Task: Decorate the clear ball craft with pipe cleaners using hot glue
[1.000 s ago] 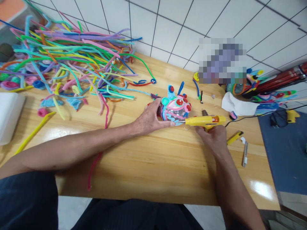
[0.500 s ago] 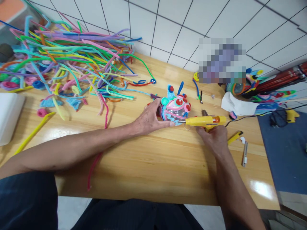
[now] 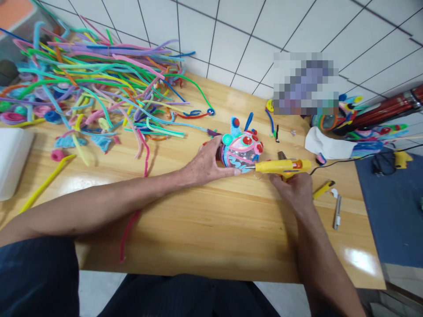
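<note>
My left hand (image 3: 206,165) grips the left side of a clear plastic craft figure (image 3: 243,147), its thumb along the near edge. Pink, blue and green pipe cleaners and red round pieces decorate the figure, which lies on the wooden table (image 3: 205,233). In my right hand (image 3: 297,189) is a yellow hot glue gun (image 3: 280,167), pointed left. Its metal tip is at the light-blue wavy pipe cleaner on the figure's near side; whether it touches I cannot tell. My right fingers are partly hidden under the gun.
A large heap of coloured pipe cleaners (image 3: 99,83) covers the back left. A red pipe cleaner (image 3: 145,154) runs beneath my left forearm. Right of my right hand lie a yellow cutter (image 3: 324,189) and a grey cutter (image 3: 337,212). A black cord (image 3: 333,161) crosses the right side.
Almost nothing differs. The glue gun and my right hand have shifted very slightly left; my left hand and the figure stay put.
</note>
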Tool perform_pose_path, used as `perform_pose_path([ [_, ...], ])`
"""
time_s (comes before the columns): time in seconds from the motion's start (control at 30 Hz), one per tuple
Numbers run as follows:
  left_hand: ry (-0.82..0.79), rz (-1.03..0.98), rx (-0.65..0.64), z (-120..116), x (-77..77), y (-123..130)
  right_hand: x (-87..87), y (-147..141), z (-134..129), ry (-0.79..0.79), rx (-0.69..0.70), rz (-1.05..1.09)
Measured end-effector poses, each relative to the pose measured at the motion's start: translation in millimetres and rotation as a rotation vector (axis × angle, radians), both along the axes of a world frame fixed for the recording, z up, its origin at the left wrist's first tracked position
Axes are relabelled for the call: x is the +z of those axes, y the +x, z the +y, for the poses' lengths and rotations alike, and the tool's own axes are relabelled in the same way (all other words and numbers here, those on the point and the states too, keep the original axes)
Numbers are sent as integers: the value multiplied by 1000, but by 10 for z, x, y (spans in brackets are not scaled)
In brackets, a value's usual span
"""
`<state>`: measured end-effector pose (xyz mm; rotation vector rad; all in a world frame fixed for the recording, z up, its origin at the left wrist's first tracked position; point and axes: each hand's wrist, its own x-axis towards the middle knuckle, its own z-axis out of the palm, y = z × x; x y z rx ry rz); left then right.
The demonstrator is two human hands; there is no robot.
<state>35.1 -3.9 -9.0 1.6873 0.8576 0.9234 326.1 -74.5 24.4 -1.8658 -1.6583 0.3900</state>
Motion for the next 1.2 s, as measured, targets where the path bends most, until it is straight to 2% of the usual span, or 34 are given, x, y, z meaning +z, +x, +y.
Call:
perform_pose_path([
  [0.2,27,44,1,-13,71,-43,4,-14,5,-3,-20,15],
  [0.5,37,45,13,1,47,-31,44,-20,-13,-8,-5,0],
  [0.77,45,60,16,-9,49,-28,5,-58,-103,186,-26,-30],
  [1.0,36,61,10,-6,48,-24,40,-98,-131,359,32,-194],
  [1.2,65,45,6,-8,25,-21,75,-143,-149,403,70,-299],
])
